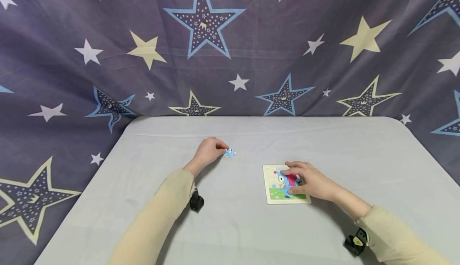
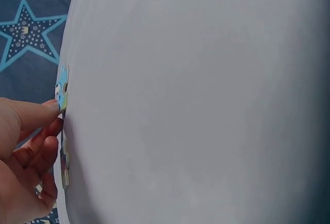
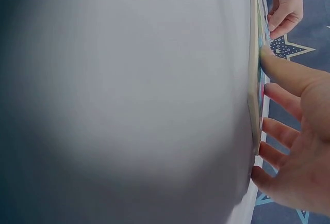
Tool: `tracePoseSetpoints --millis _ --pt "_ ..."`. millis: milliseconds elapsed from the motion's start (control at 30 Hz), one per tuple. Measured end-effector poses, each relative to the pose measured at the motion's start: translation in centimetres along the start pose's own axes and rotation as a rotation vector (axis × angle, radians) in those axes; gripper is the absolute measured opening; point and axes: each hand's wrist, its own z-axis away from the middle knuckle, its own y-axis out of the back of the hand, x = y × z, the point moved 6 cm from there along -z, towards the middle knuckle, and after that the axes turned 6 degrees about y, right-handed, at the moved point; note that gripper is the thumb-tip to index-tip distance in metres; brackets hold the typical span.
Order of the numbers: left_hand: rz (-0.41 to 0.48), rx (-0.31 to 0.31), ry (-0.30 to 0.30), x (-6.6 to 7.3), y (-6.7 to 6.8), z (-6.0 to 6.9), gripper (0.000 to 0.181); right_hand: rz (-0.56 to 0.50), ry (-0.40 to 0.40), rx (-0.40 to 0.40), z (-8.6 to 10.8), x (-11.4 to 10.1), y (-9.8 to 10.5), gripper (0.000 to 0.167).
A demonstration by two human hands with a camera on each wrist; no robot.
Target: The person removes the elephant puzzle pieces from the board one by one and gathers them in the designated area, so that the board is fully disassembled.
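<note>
Surface: a pale grey cloth [image 1: 233,229], smooth with faint creases, spreads over a flat top whose far corners round off at ten and two o'clock.
Backdrop: a dark purple-grey fabric [image 1: 115,69] with soft folds, printed with white, yellow and blue-outlined stars, rises at twelve o'clock and down the sides.
Edges and room: the far edge runs straight from ten to two; plain grey stretches between piece and board, and also toward six o'clock.
Puzzle board: a thin, flat puzzle board [image 1: 266,185], nearly square, with a pale, wood-like rim; it lies face up, right of centre.
Picture on it: a blue cartoon figure with a round white eye and a red patch, over green ground; fingers hide part.
Loose piece: a small blue puzzle piece [image 1: 230,153] with rounded knobs, at ten o'clock from the board and well apart from it.
Left hand: the left hand [image 1: 207,153], at nine o'clock from the piece, pinches it by thumb and fingertip.
Right hand: the right hand [image 1: 312,181], at three o'clock on the board, spreads its fingers and thumb across it, touching.
Arms: cream sleeves [image 1: 154,217] enter from about seven and four o'clock, each with a black wrist device [image 1: 196,201].
</note>
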Motion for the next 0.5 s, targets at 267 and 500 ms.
tracePoseSetpoints --millis 267,500 --pt "-0.07 0.018 0.061 -0.14 -0.06 0.14 0.01 -0.007 -0.001 0.0 0.03 -0.06 -0.07 0.053" --pt "-0.093 0.028 0.057 -0.01 -0.03 0.34 0.01 -0.012 -0.003 0.002 0.03 -0.11 -0.1 0.052"
